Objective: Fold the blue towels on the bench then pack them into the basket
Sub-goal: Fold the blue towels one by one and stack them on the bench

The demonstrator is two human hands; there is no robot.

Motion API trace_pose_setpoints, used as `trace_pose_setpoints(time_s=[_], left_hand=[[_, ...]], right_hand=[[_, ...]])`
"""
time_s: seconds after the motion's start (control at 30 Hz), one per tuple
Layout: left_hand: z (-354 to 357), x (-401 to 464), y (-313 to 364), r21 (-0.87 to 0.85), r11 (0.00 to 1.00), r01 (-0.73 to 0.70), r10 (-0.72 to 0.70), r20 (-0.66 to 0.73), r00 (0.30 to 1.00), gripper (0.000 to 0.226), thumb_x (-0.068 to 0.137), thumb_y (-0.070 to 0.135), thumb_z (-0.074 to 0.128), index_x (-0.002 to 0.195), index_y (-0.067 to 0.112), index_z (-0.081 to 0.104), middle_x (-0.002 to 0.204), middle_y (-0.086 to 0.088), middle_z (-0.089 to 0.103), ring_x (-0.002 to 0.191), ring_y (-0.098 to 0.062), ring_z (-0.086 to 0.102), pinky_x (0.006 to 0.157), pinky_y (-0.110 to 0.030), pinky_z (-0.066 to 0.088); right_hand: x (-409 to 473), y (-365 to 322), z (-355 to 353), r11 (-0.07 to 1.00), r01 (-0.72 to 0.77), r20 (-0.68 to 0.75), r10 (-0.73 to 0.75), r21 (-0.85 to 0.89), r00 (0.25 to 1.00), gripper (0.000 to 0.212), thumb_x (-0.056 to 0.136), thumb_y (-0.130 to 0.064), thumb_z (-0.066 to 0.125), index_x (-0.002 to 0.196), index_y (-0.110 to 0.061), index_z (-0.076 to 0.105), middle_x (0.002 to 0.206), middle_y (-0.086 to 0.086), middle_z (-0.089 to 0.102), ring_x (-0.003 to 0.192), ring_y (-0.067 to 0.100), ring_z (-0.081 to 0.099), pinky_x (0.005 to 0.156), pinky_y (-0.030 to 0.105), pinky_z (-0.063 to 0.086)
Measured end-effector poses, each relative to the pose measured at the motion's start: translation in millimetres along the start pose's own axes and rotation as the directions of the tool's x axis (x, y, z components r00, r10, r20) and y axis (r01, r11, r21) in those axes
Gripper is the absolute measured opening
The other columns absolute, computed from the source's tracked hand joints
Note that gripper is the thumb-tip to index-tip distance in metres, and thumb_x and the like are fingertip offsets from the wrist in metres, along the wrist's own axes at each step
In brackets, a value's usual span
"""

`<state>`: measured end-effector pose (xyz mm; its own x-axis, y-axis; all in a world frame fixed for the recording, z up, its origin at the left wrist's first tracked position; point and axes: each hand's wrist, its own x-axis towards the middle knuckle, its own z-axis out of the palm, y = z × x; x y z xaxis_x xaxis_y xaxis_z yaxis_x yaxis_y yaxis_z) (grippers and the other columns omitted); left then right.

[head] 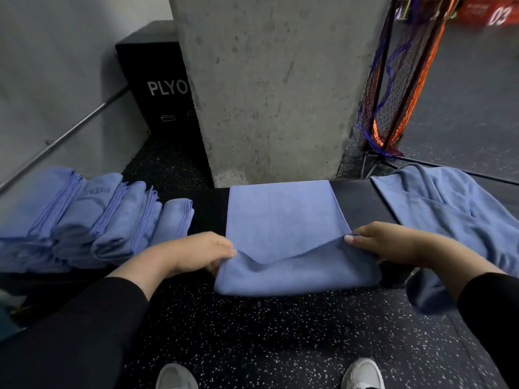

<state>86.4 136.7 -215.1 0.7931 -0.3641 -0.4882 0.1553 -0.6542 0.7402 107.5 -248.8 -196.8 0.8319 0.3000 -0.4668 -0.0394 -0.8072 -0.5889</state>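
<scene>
The blue towel point(283, 220) lies across the tabletop point(359, 203), its long axis running away from the person. Left hand point(193, 254) and right hand point(393, 242) each pinch a near corner, equally close, the near edge sagging between them.

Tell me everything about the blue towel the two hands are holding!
The plain blue cloth towel lies flat across the black padded bench, in the middle, between a row of folded towels and a loose heap. It looks soft and thin, already folded narrower. Its near part hangs over the bench's front edge. The left hand and right hand each pinch a near corner, lifting that edge, which sags in the middle.
</scene>
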Motion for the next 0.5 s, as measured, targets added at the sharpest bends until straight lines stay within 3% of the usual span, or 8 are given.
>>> trace_pose_setpoints(time_s=[0.1,0.17,0.23,0.3,0.4,0.5], left_hand=[[6.0,-10.5,5.7,-0.18,0.975,0.13,-0.093,0.202,0.975,0.031,0.104,0.013,0.047,0.075,0.013,0.058,0.073,-0.021,0.059,0.056,-0.026,0.061,0.058,-0.029,0.052],[7.8,-8.5,12.1,-0.174,0.977,0.125,-0.096,0.163,0.982,0.027,0.105,0.015,0.045,0.083,0.01,0.057,0.073,-0.023,0.061,0.053,-0.028,0.062,0.054,-0.029,0.052],[5.3,1.5,18.0,-0.199,0.977,0.07,-0.07,0.006,0.998,0.025,0.106,0.017,0.043,0.084,0.01,0.054,0.067,-0.02,0.061,0.051,-0.027,0.059,0.051,-0.027,0.049],[-2.0,15.3,22.4,-0.248,0.968,-0.026,-0.024,-0.197,0.98,0.025,0.106,0.017,0.044,0.082,0.011,0.053,0.064,-0.015,0.056,0.052,-0.024,0.055,0.05,-0.027,0.047],[-19.1,36.9,25.2,-0.106,0.986,-0.128,0.048,-0.556,0.83,0.034,0.104,0.018,0.048,0.071,0.016,0.048,0.06,0.001,0.047,0.052,-0.011,0.046,0.052,-0.027,0.04],[-28.7,56.0,25.1,0.088,0.994,-0.061,0.106,-0.731,0.674,0.034,0.106,0.026,0.045,0.073,0.016,0.048,0.065,0.005,0.049,0.059,-0.011,0.043,0.058,-0.034,0.032]], right_hand=[[-10.8,-7.7,4.2,0.975,-0.063,0.136,0.034,0.214,0.99,0.035,0.102,-0.039,0.054,0.08,-0.014,0.067,0.068,-0.004,0.058,0.061,0.012,0.051,0.06,0.025,0.049],[-1.0,-10.8,2.6,0.989,0.022,-0.006,-0.021,0.144,1.0,0.038,0.101,-0.043,0.053,0.085,-0.012,0.067,0.072,0.0,0.059,0.064,0.013,0.053,0.064,0.032,0.048],[15.4,-14.5,0.5,0.993,0.103,-0.225,-0.088,0.055,0.97,0.042,0.102,-0.042,0.051,0.083,-0.006,0.063,0.067,0.002,0.057,0.059,0.013,0.054,0.064,0.037,0.05],[29.6,-21.3,-1.0,0.983,0.156,-0.386,-0.11,0.091,0.916,0.045,0.103,-0.039,0.05,0.08,-0.001,0.055,0.064,0.002,0.051,0.058,0.014,0.049,0.062,0.036,0.045],[52.7,-26.7,0.5,0.975,0.199,-0.535,-0.117,0.097,0.837,0.045,0.104,-0.038,0.047,0.085,0.001,0.057,0.071,0.002,0.051,0.067,0.016,0.045,0.063,0.035,0.033],[77.9,-31.7,2.7,0.98,0.161,-0.626,-0.054,0.116,0.778,0.038,0.106,-0.035,0.043,0.085,-0.008,0.059,0.078,0.0,0.06,0.078,0.02,0.053,0.067,0.034,0.033]])
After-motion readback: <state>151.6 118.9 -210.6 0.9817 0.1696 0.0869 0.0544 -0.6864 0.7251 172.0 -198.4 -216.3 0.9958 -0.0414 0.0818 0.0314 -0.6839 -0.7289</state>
